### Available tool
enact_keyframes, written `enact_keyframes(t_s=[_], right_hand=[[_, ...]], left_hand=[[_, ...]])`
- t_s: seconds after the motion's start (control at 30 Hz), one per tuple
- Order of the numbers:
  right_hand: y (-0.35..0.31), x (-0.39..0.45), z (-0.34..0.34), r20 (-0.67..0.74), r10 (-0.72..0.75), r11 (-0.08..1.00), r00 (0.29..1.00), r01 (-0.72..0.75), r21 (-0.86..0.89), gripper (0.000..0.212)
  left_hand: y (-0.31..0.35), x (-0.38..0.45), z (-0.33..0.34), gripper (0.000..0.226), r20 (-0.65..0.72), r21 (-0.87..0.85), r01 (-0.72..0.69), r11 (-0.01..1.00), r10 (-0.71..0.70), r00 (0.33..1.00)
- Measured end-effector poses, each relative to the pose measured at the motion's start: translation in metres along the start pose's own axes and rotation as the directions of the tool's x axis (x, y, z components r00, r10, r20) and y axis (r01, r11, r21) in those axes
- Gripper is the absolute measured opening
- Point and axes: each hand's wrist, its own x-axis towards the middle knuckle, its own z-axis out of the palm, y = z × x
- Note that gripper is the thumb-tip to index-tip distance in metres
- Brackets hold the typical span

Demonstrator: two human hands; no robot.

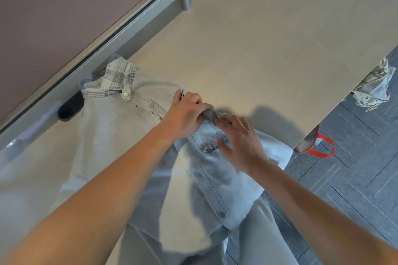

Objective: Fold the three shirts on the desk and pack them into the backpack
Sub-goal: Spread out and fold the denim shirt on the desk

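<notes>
The person's two bare forearms reach in from the near edge over a pale denim shirt (pixel 120 127) spread on the desk (pixel 258 49), collar to the left. The left hand (pixel 185 114) curls round a bunched cuff at the shirt's right side. Just right of it, the right hand (pixel 239 137) lies with fingers spread flat on the chest pocket.
</notes>
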Motion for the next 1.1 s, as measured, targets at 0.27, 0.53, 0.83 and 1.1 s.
enact_keyframes(t_s=[0.27,0.53,0.83,1.1], right_hand=[[-0.028,-0.032,0.007,0.043,-0.022,0.997,0.999,0.019,0.07,0.039],[-0.008,-0.026,-0.003,0.045,0.169,0.985,0.985,-0.17,0.011,0.027],[0.012,-0.019,-0.014,0.219,0.227,0.944,0.949,-0.269,0.189,0.033],[0.019,0.002,-0.031,0.446,0.203,0.903,0.872,-0.342,0.26,0.04]], left_hand=[[0.0,-0.067,0.013,0.055,-0.024,0.089,0.019,0.996,-0.017,1.0],[0.0,-0.093,0.029,0.049,-0.068,0.181,0.032,0.983,-0.02,0.998],[0.011,-0.101,0.034,0.043,-0.06,0.258,0.095,0.961,-0.082,0.995],[0.021,-0.099,0.031,0.045,-0.034,0.313,0.145,0.939,-0.142,0.989]])
